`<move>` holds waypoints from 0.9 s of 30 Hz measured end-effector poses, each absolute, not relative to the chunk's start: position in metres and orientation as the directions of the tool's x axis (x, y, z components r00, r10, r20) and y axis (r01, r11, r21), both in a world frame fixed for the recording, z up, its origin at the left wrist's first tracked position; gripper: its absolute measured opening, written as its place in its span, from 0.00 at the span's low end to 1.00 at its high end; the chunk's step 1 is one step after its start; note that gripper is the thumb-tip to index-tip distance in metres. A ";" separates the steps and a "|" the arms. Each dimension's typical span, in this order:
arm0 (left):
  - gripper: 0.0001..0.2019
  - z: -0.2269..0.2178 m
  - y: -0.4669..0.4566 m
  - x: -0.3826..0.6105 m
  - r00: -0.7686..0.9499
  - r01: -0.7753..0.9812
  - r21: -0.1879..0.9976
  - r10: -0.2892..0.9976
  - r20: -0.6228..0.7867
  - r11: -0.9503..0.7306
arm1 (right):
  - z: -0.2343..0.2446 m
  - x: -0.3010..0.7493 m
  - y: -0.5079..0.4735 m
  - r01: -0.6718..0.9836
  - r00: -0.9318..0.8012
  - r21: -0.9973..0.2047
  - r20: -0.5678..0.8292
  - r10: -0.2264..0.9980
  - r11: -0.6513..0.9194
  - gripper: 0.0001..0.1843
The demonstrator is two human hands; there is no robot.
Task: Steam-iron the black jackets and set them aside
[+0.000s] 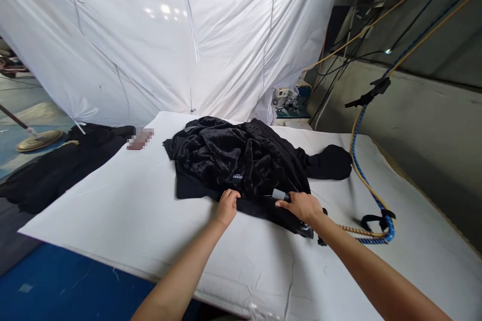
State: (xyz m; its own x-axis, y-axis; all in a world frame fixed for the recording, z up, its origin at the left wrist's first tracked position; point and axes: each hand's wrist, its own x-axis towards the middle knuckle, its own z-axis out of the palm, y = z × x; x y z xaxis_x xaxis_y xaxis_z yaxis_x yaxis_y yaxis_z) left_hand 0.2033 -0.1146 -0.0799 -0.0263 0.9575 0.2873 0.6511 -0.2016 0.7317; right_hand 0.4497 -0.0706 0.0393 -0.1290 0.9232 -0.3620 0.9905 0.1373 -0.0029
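Note:
A crumpled black garment with a fleecy lining and a small white label lies in the middle of a white padded table. My left hand presses on the garment's near hem. My right hand grips the grey handle of a steam iron that rests on the hem just right of the left hand. A blue and yellow hose runs from the iron across the table and up to the right.
White sheeting hangs behind the table. More black cloth is piled off the table's left edge, and a small reddish object lies at the far left corner. Cables and a concrete wall stand on the right.

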 end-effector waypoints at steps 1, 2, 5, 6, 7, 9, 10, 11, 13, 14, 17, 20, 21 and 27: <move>0.14 -0.080 -0.118 0.193 -0.009 0.682 0.709 0.967 0.256 -0.181 | 0.039 0.450 -0.067 0.989 -0.137 -0.004 -0.360 0.923 0.145 0.37; 0.14 -0.080 -0.120 0.183 0.005 0.706 0.688 0.973 0.232 -0.168 | 0.039 0.452 -0.064 0.986 -0.155 -0.008 -0.363 0.919 0.164 0.37; 0.13 -0.076 -0.122 0.163 0.016 0.767 0.629 0.983 0.183 -0.130 | 0.041 0.456 -0.061 0.968 -0.236 -0.011 -0.370 0.898 0.250 0.37; 0.13 -0.074 -0.121 0.158 0.007 0.792 0.602 0.987 0.161 -0.103 | 0.041 0.457 -0.063 0.962 -0.258 -0.009 -0.369 0.893 0.274 0.37; 0.12 -0.071 -0.120 0.154 -0.001 0.819 0.568 0.991 0.131 -0.074 | 0.041 0.458 -0.064 0.957 -0.273 -0.008 -0.367 0.889 0.290 0.37; 0.09 -0.066 -0.118 0.147 -0.002 0.876 0.481 0.998 0.056 -0.025 | 0.040 0.461 -0.069 0.950 -0.294 -0.011 -0.364 0.884 0.311 0.37; 0.09 -0.064 -0.118 0.145 0.005 0.902 0.432 1.000 0.023 -0.014 | 0.040 0.462 -0.071 0.947 -0.304 -0.015 -0.366 0.880 0.321 0.37; 0.09 -0.063 -0.118 0.143 0.014 0.923 0.385 1.000 0.001 -0.013 | 0.040 0.463 -0.073 0.944 -0.313 -0.017 -0.369 0.875 0.330 0.37; 0.10 -0.061 -0.119 0.140 0.032 0.951 0.309 0.999 -0.001 -0.030 | 0.041 0.464 -0.076 0.939 -0.323 -0.015 -0.378 0.868 0.343 0.36; 0.11 -0.061 -0.121 0.140 0.036 0.958 0.284 0.999 0.008 -0.037 | 0.041 0.464 -0.077 0.937 -0.327 -0.014 -0.381 0.865 0.348 0.36; 0.15 -0.061 -0.124 0.140 0.017 0.966 0.258 1.000 0.002 -0.017 | 0.040 0.460 -0.077 0.934 -0.333 -0.003 -0.378 0.864 0.358 0.36; 0.20 -0.059 -0.124 0.138 0.003 0.962 0.273 0.999 -0.052 0.011 | 0.038 0.453 -0.076 0.940 -0.312 0.015 -0.362 0.878 0.340 0.37; 0.20 -0.058 -0.123 0.137 -0.004 0.960 0.280 0.998 -0.062 0.021 | 0.036 0.449 -0.076 0.942 -0.306 0.018 -0.357 0.882 0.335 0.37; 0.16 -0.051 -0.118 0.127 -0.176 0.948 0.253 0.980 -0.095 0.194 | 0.030 0.427 -0.079 0.933 -0.348 -0.022 -0.318 0.882 0.360 0.37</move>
